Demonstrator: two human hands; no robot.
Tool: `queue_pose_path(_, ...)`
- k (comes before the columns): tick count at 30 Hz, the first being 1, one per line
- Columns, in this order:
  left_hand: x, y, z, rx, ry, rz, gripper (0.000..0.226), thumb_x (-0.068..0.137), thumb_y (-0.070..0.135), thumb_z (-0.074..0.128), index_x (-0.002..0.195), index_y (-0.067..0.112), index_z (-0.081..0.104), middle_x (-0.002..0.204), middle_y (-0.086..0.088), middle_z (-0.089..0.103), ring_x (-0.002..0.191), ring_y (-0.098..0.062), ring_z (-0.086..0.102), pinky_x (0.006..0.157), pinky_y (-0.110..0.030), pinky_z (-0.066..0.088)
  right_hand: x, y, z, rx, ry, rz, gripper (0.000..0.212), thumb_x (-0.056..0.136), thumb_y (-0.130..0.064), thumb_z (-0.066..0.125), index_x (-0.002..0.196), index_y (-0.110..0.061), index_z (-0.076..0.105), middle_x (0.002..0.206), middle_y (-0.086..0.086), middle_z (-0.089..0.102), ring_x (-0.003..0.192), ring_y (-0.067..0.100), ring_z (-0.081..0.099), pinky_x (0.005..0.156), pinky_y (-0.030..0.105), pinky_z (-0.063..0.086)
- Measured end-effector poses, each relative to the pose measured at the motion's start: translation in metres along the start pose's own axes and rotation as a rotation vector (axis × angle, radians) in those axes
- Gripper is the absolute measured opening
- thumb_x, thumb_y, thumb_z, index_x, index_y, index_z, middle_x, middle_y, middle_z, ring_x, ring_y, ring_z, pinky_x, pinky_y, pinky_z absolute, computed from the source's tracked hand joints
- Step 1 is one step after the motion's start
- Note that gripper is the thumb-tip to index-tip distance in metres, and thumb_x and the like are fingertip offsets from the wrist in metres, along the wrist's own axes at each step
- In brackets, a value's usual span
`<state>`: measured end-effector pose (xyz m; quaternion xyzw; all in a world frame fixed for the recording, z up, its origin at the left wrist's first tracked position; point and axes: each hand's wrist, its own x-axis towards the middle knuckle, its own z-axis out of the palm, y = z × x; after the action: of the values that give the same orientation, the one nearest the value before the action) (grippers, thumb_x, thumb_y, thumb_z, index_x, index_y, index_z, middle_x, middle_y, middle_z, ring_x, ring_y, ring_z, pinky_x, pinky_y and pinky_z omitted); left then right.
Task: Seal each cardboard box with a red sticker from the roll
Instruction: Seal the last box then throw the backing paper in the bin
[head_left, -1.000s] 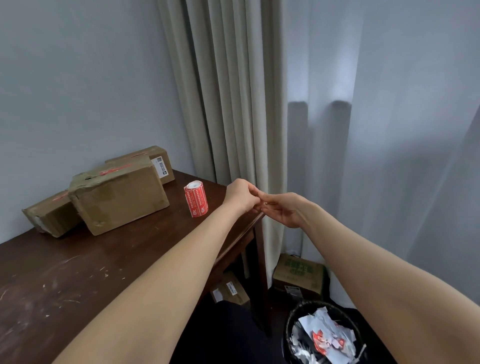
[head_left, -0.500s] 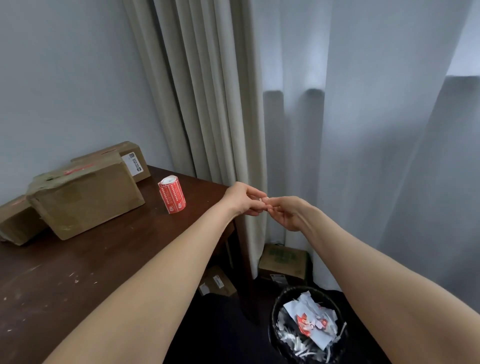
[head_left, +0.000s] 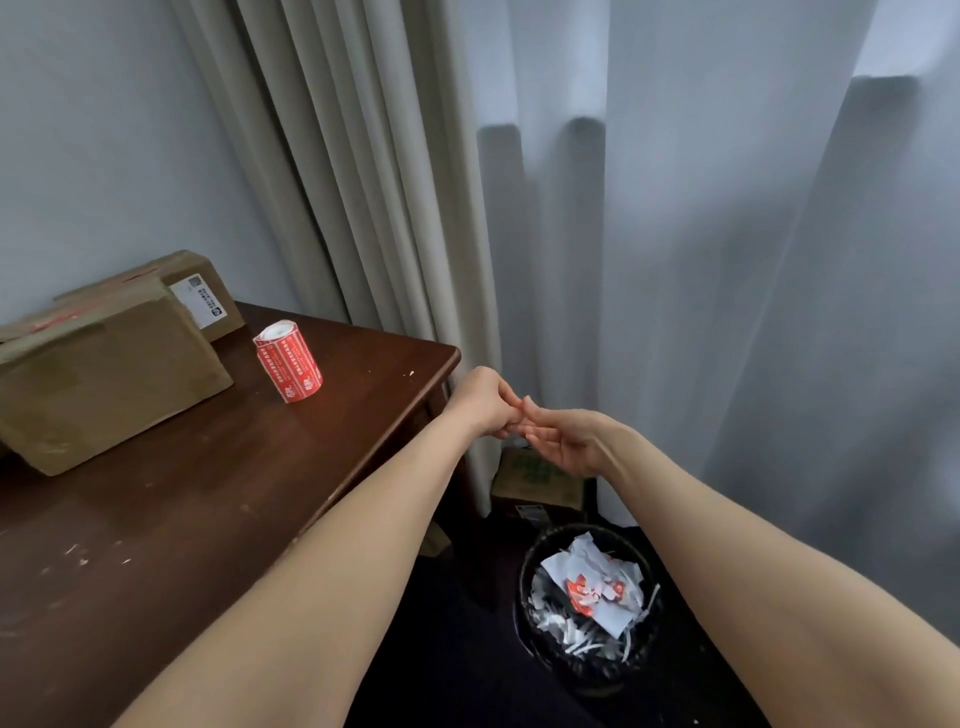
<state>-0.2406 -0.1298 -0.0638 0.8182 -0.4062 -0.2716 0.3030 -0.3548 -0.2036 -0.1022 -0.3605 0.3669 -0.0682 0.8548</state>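
Left hand (head_left: 483, 402) fingers curled, right hand (head_left: 569, 441) palm up, loosely curled; fingertips touching just off the table (head_left: 234, 493) corner. Cannot tell whether anything is pinched. Red sticker roll (head_left: 288, 361) upright at 10 o'clock, beside two cardboard boxes (head_left: 104, 384). Waste bin (head_left: 523, 582) at 6 o'clock.

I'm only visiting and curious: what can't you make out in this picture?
Head view:
Anything held between left hand and right hand: hidden by their fingers.
Floor box: partly behind the right hand.
Front cardboard box: cut off by left edge.
Sticker roll print: too small to read.
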Motion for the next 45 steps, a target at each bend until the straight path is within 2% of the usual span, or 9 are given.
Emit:
queue_pose_path(6, 0.009, -0.012, 0.029, 0.005, -0.072, -0.054, 0.014, 0.080, -0.004, 0.066, 0.087, 0.004, 0.074, 0.090, -0.016, 0.072, 0.086, -0.028, 0.072, 0.079, -0.033, 0.059, 0.016, 0.019, -0.030, 0.052, -0.009, 0.016, 0.015, 0.094, -0.007, 0.058, 0.103, 0.005, 0.063, 0.074, 0.009, 0.071, 0.055, 0.005, 0.067, 0.051, 0.014, 0.054)
queue_pose_path(12, 0.021, -0.030, 0.055, -0.057, -0.176, -0.142, 0.023, 0.079, -0.008, 0.069, 0.095, 0.005, 0.060, 0.072, -0.011, 0.064, 0.058, -0.012, 0.063, 0.056, -0.019, 0.056, 0.038, 0.040, -0.048, -0.056, 0.111, 0.015, 0.014, 0.094, -0.007, 0.058, 0.084, 0.001, 0.065, 0.059, 0.003, 0.067, 0.046, 0.003, 0.062, 0.046, 0.010, 0.050)
queue_pose_path(15, 0.027, -0.038, 0.067, -0.032, -0.245, -0.158, 0.024, 0.079, -0.008, 0.067, 0.101, 0.001, 0.063, 0.076, -0.012, 0.064, 0.067, -0.018, 0.064, 0.066, -0.025, 0.058, 0.048, 0.048, -0.056, -0.112, 0.227, 0.022, 0.017, 0.093, -0.007, 0.061, 0.077, -0.002, 0.065, 0.051, 0.002, 0.064, 0.038, 0.003, 0.057, 0.041, 0.010, 0.047)
queue_pose_path(18, 0.028, -0.043, 0.079, -0.001, -0.321, -0.159, 0.025, 0.085, -0.003, 0.062, 0.110, 0.001, 0.062, 0.081, -0.010, 0.063, 0.068, -0.015, 0.061, 0.054, -0.019, 0.055, 0.057, 0.059, -0.065, -0.146, 0.336, 0.034, 0.020, 0.092, -0.008, 0.064, 0.072, -0.002, 0.066, 0.049, 0.003, 0.062, 0.036, 0.003, 0.055, 0.040, 0.011, 0.047)
queue_pose_path(23, 0.040, -0.059, 0.103, 0.108, -0.361, -0.172, 0.028, 0.088, 0.008, 0.064, 0.116, 0.006, 0.063, 0.108, -0.012, 0.062, 0.099, -0.022, 0.063, 0.086, -0.033, 0.055, 0.071, 0.088, -0.094, -0.129, 0.537, 0.101, 0.017, 0.087, -0.011, 0.070, 0.085, 0.000, 0.058, 0.066, 0.010, 0.063, 0.052, 0.012, 0.060, 0.039, 0.016, 0.048)
queue_pose_path(31, 0.051, -0.070, 0.117, 0.184, -0.408, -0.200, 0.026, 0.090, 0.016, 0.064, 0.115, 0.009, 0.065, 0.121, -0.011, 0.061, 0.114, -0.023, 0.057, 0.087, -0.033, 0.054, 0.075, 0.119, -0.136, -0.374, 0.845, 0.177, 0.007, 0.087, 0.004, 0.062, 0.082, 0.010, 0.060, 0.077, 0.020, 0.067, 0.062, 0.024, 0.064, 0.062, 0.031, 0.057)
queue_pose_path(33, 0.053, -0.070, 0.117, 0.189, -0.418, -0.200, 0.026, 0.090, 0.016, 0.064, 0.115, 0.009, 0.065, 0.121, -0.010, 0.061, 0.114, -0.024, 0.056, 0.087, -0.033, 0.053, 0.073, 0.117, -0.132, -0.602, 0.845, 0.195, 0.008, 0.085, 0.000, 0.064, 0.079, 0.003, 0.059, 0.068, 0.012, 0.060, 0.056, 0.018, 0.059, 0.051, 0.026, 0.049)
queue_pose_path(35, 0.055, -0.069, 0.117, 0.198, -0.423, -0.194, 0.026, 0.091, 0.017, 0.063, 0.115, 0.009, 0.065, 0.121, -0.010, 0.061, 0.114, -0.024, 0.056, 0.087, -0.032, 0.053, 0.072, 0.118, -0.129, -0.724, 0.842, 0.187, 0.016, 0.082, -0.005, 0.069, 0.072, -0.003, 0.057, 0.066, 0.009, 0.059, 0.061, 0.019, 0.060, 0.056, 0.027, 0.050)
queue_pose_path(45, 0.056, -0.066, 0.104, 0.199, -0.424, -0.186, 0.026, 0.091, 0.019, 0.063, 0.115, 0.011, 0.064, 0.120, -0.009, 0.061, 0.112, -0.023, 0.057, 0.091, -0.035, 0.052, 0.071, 0.111, -0.119, -0.912, 0.829, 0.135, 0.013, 0.080, -0.005, 0.072, 0.083, -0.005, 0.059, 0.088, 0.013, 0.062, 0.086, 0.029, 0.065, 0.064, 0.031, 0.050)
